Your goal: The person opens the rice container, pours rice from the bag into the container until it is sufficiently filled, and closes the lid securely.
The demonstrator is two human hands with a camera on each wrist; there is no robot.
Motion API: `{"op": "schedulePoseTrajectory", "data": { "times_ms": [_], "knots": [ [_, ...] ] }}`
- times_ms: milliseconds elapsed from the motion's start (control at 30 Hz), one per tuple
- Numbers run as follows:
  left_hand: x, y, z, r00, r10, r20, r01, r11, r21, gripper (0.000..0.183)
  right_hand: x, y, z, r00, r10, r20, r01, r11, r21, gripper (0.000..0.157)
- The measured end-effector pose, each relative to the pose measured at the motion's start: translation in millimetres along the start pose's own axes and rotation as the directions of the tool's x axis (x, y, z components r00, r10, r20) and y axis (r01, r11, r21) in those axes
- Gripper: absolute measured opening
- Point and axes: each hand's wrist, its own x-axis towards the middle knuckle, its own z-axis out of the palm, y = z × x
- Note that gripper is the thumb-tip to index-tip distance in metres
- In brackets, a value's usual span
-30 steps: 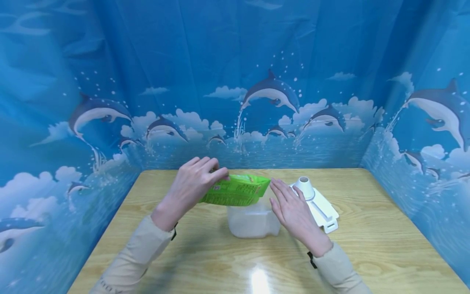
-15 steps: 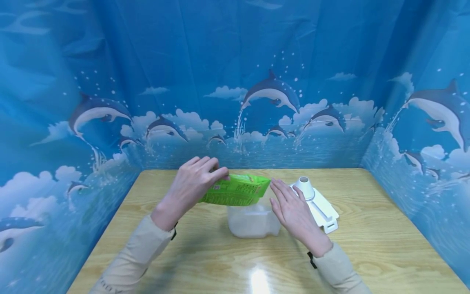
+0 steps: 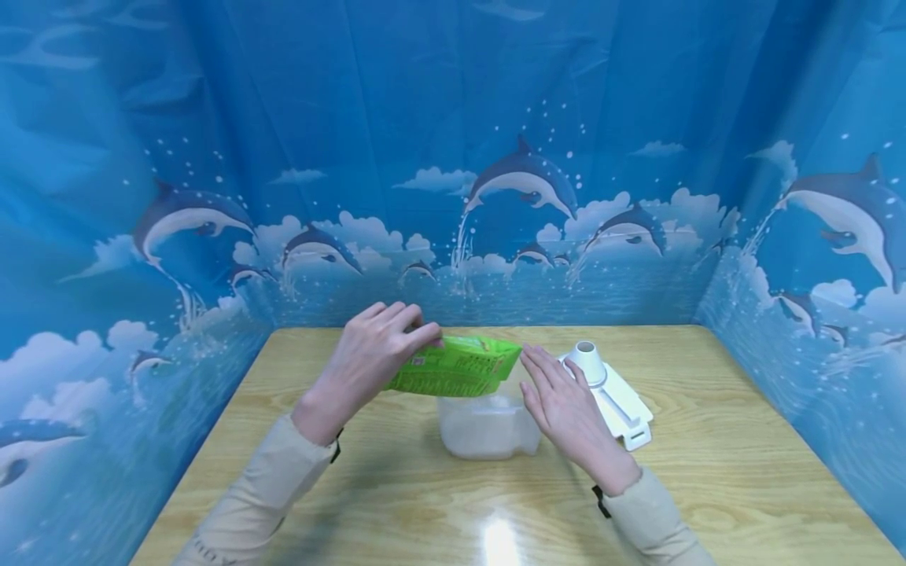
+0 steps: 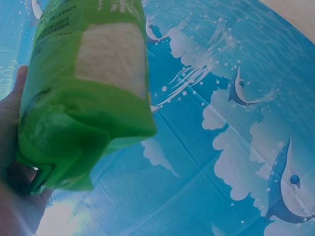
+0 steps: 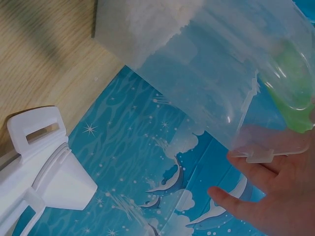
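My left hand (image 3: 373, 354) grips a green rice bag (image 3: 456, 368) from above and holds it tilted over a translucent plastic container (image 3: 488, 431). In the left wrist view the bag's clear window shows pale grains. White grains (image 5: 160, 17) are heaped at the bottom of the container, seen through its wall in the right wrist view. With fingers extended, my right hand (image 3: 566, 401) is beside the container's rim and the bag's lower end. The right wrist view has the fingertips right at the rim and green plastic just inside. The bag's mouth is hidden.
A white lid (image 3: 623, 401) with a cone-shaped spout (image 3: 586, 363) lies on the wooden table (image 3: 396, 495), right of the container and behind my right hand. A blue dolphin-print curtain (image 3: 396, 118) encloses the table at the back and both sides.
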Motion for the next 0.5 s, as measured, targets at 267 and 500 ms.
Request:
{"op": "schedulePoseTrajectory", "data": {
  "times_ms": [267, 500],
  "knots": [
    [0.0, -0.8, 0.8, 1.000, 0.004, -0.001, -0.004, 1.000, 0.004, 0.004, 0.5, 0.0, -0.1, 1.000, 0.005, 0.016, -0.005, 1.000, 0.000, 0.051],
    [2.1, -2.2, 1.4, 1.000, 0.016, -0.012, -0.016, 1.000, 0.013, 0.004, 0.5, 0.4, -0.8, 1.000, 0.009, 0.027, -0.009, 1.000, -0.001, 0.051]
  ]
}}
